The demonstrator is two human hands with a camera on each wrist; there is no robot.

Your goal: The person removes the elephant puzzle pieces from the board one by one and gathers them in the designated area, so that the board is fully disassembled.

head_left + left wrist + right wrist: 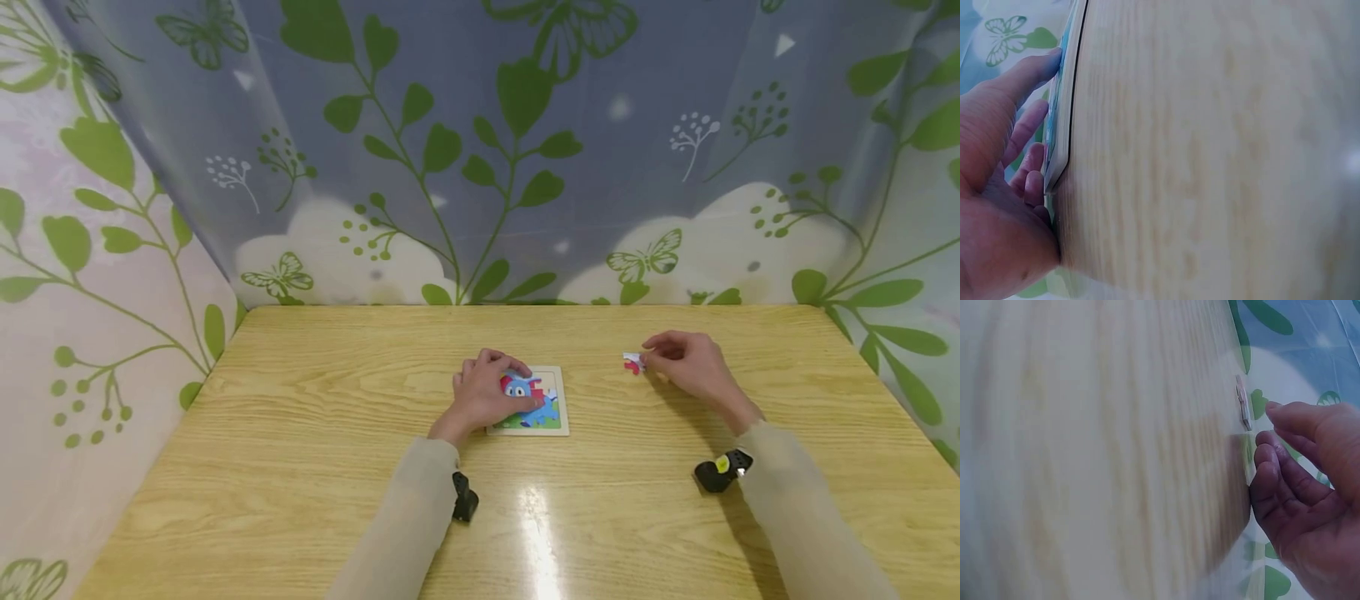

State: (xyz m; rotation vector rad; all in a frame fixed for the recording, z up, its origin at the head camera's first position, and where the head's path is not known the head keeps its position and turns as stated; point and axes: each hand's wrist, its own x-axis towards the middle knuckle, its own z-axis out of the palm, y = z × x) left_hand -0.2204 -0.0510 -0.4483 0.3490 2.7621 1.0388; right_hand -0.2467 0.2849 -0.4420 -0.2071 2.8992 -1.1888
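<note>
A small square jigsaw puzzle with a pale wooden frame and a blue cartoon animal lies flat on the table. My left hand rests over its left side, thumb laid on the picture and the other fingers around the far left part of the frame. In the left wrist view the thumb tip meets the face of the puzzle. To the right, loose puzzle pieces in white and pink lie on the table. My right hand is beside them, fingertips right at their edge; in the right wrist view, a narrow gap separates its bent fingers from the pieces.
The wooden table ends at the back against a curtain printed with leaves and butterflies. Black wrist cameras are strapped at the left sleeve and the right sleeve.
</note>
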